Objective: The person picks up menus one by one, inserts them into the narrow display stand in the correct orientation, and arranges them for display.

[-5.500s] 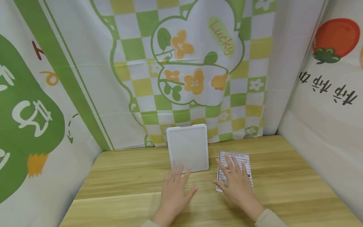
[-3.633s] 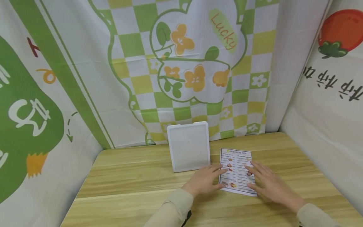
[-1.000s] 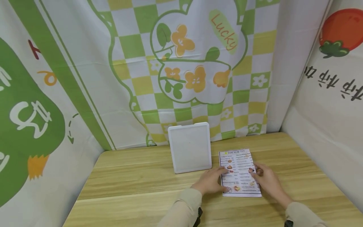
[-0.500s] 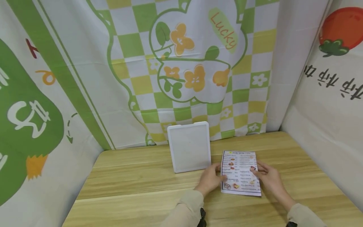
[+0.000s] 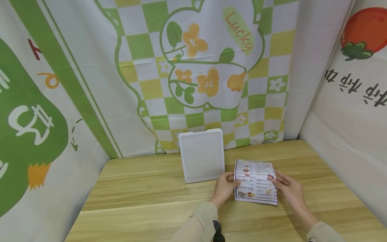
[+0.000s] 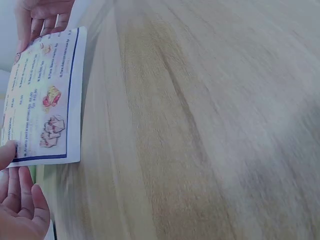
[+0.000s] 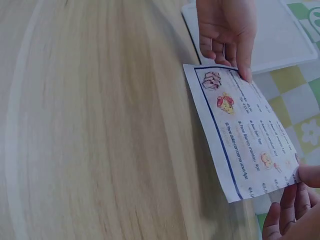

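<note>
Hands [image 5: 223, 190] apart from each other grip one printed menu sheet [image 5: 255, 185] between them. The left hand [image 5: 224, 189] pinches its 9 o'clock edge and the right hand [image 5: 291, 193] its 3 o'clock edge, thumbs in front, fingers behind. The sheet bows a little and tips, its near part lifted above the wooden table [image 5: 136, 188]; whether the far edge touches the wood I cannot tell. A dark blue border frames two columns of dishes, euro prices and small food pictures.

At 10 o'clock from the sheet, near the left hand, a white frame [image 5: 201, 156] stands leaning back, its shallow raised rim enclosing only a plain pale face. Beige sleeves [image 5: 198, 223] come in from 6 o'clock, with a black strap [image 5: 217, 232] at the left one.

Past the table, at 12 o'clock, hangs a green-and-yellow checked cloth [image 5: 151, 74] marked "Lucky". A red fruit print [image 5: 364, 30] shows at 2 o'clock, a big green shape [image 5: 33, 84] at 10.
</note>
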The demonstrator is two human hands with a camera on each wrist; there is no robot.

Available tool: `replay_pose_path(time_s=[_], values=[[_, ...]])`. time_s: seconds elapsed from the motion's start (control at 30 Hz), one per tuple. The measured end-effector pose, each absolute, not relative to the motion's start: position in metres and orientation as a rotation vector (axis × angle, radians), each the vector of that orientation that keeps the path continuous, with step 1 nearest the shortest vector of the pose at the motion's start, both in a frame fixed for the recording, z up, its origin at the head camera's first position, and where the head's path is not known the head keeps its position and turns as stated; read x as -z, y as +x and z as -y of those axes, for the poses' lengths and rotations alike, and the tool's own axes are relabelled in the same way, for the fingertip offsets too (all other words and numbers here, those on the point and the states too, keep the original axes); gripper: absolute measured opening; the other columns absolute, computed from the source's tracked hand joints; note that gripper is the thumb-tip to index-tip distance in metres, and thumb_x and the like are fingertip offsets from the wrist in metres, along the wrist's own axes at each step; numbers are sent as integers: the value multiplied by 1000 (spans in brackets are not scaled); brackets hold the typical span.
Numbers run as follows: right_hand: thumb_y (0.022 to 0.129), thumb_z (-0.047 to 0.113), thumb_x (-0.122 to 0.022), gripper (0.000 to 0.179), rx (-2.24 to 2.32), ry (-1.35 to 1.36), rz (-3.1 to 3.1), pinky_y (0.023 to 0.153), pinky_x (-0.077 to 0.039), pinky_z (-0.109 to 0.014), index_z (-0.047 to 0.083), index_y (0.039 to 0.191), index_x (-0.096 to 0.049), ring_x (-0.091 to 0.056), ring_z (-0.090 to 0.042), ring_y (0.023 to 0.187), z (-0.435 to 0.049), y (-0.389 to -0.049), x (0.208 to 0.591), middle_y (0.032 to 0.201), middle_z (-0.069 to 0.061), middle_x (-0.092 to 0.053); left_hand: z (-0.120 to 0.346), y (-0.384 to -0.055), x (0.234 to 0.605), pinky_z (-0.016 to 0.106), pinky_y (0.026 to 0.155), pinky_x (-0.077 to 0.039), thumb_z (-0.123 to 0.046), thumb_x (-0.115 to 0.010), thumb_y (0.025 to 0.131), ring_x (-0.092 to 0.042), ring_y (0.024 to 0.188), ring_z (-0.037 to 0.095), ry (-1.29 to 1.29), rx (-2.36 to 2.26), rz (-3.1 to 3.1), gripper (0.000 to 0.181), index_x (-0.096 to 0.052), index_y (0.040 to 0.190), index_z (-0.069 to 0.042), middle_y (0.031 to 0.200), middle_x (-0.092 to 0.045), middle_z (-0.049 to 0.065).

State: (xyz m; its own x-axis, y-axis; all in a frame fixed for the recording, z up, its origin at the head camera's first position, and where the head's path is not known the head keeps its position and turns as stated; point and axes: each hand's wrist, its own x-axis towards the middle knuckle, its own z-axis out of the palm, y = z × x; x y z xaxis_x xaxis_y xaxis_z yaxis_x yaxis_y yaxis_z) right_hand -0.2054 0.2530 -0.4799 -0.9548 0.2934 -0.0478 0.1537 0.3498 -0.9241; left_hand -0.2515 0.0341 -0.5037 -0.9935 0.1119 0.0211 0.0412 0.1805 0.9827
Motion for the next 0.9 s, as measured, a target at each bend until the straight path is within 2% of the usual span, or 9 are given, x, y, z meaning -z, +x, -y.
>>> replay_pose_path(time_s=[0.07, 0.23, 0.3, 0.37, 0.63, 0.9], values=[[86, 36, -66, 61, -1711, -431, 2454, 72, -50, -18, 4, 134, -47, -54, 13, 79, -252, -204, 478, 125, -16, -56, -33, -251, 502, 23, 66, -49, -6, -70, 80, -58, 72, 8, 162, -1968, -2409, 33, -60, 110, 2, 83, -61, 3], [83, 43, -67, 65, -1860, -467, 2346, 73, -51, -23, 7, 134, -48, -59, 4, 84, -253, -203, 482, 117, 3, -63, -27, -248, 498, 25, 70, -47, -13, -70, 82, -55, 75, 7, 189, -1917, -2510, 28, -62, 108, -7, 84, -59, -3], [80, 48, -68, 66, -1901, -490, 2300, 73, -50, -23, 11, 132, -50, -59, 2, 86, -256, -206, 491, 112, 11, -64, -25, -247, 495, 25, 71, -47, -16, -69, 84, -55, 77, 7, 208, -1893, -2544, 26, -62, 108, -9, 85, -60, -4], [77, 52, -69, 67, -1898, -491, 2279, 71, -51, -22, 13, 130, -53, -60, 1, 87, -261, -212, 504, 112, 13, -63, -22, -246, 492, 25, 73, -46, -18, -67, 85, -54, 78, 7, 228, -1872, -2565, 25, -62, 108, -12, 86, -59, -6], [78, 53, -66, 61, -1840, -458, 2213, 69, -51, -24, 15, 125, -56, -61, -8, 92, -271, -231, 544, 112, 4, -65, -10, -239, 480, 26, 73, -47, -24, -65, 87, -55, 79, 7, 271, -1876, -2564, 22, -62, 109, -18, 88, -61, -9], [82, 46, -66, 50, -1850, -341, 2166, 66, -51, -24, 15, 120, -58, -62, -10, 91, -263, -231, 544, 106, 2, -68, 5, -230, 468, 26, 74, -47, -25, -63, 88, -55, 80, 8, 305, -1909, -2562, 23, -62, 110, -17, 91, -62, -6]])
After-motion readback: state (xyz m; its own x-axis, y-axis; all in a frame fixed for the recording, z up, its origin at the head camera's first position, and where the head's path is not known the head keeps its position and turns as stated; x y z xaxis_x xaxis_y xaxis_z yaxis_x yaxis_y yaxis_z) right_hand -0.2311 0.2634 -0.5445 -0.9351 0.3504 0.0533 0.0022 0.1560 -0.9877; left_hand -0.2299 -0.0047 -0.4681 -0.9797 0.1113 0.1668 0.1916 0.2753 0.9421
